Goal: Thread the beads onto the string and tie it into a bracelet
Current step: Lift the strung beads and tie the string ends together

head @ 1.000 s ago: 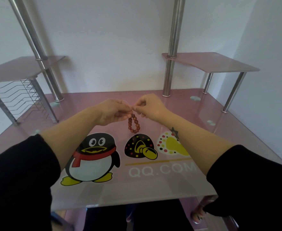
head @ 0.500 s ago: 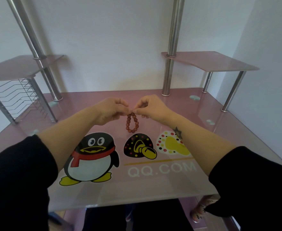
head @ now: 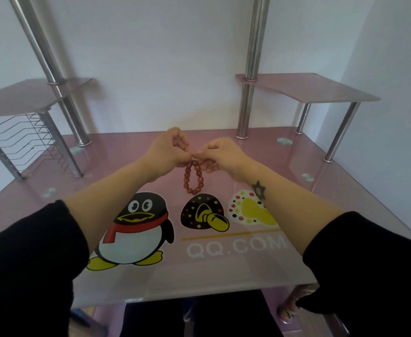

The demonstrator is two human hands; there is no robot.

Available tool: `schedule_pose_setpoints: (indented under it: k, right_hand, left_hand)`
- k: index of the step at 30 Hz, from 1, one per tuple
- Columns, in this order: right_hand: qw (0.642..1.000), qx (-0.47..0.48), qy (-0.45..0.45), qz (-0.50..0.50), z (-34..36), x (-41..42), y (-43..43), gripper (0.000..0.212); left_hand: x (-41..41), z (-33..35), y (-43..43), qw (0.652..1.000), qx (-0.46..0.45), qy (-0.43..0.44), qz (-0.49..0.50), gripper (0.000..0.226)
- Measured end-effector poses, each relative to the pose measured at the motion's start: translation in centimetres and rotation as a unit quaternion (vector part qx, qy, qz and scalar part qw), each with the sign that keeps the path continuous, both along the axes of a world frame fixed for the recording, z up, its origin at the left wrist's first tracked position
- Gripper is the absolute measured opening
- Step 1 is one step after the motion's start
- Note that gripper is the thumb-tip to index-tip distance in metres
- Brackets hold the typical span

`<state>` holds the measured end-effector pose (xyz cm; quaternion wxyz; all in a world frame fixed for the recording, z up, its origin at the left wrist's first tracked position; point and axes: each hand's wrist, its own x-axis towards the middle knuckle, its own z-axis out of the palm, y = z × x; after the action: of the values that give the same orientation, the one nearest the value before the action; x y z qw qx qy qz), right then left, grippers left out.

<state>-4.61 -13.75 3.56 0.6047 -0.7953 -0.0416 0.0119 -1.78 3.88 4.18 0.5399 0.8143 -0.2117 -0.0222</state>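
Well, the beads [head: 193, 178] look to be all on, hanging as a closed red-brown loop in the air just above the desk [head: 296, 190], over the pink bit behind the mushroom print [head: 201, 215]. Left hand [head: 168, 152] & right hand [head: 221, 154] meet at the top of the loop. Each thumb & forefinger pinches there, tips touching, other fingers curled in. The string itself is too thin for me to make out, so I'm guessing they're working the knot. Risky bit, imo: if either pinch slips before the knot bites, an end could run back thru the top beads. Then the lot would spill onto the glass, bounce & roll off the front edge to the floor, since nothing under the hands would catch them. Pull too hard & the string might snap. Pull too soft & the knot would likely work loose later. Re containers: no bowl, tray or box for beads in view. Only holder-type thing is the wire rack [head: 22, 142] under the left shelf [head: 29, 96], well apart from the hands, & I see no beads in it.
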Motion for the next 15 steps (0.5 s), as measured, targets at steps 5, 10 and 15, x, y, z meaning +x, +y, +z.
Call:
schedule_pose_setpoints:
  k: [5,10,15]
  right_hand:
    - [0.998,0.038,0.046,0.005,0.0,0.05,-0.13,0.008]
    - [0.996,0.055,0.064,0.008,0.14,0.05,-0.11,0.01]
    - [0.998,0.01,0.064,0.007,0.3,0.16,0.02,0.008]
  left_hand:
    - [-0.12,-0.15,0.11,0.999,0.003,-0.042,-0.003,0.029]
    - [-0.14,-0.3,0.21,0.997,0.016,-0.079,-0.001,0.026]
    - [0.01,-0.5,0.46,0.993,0.046,-0.105,-0.016,0.025]
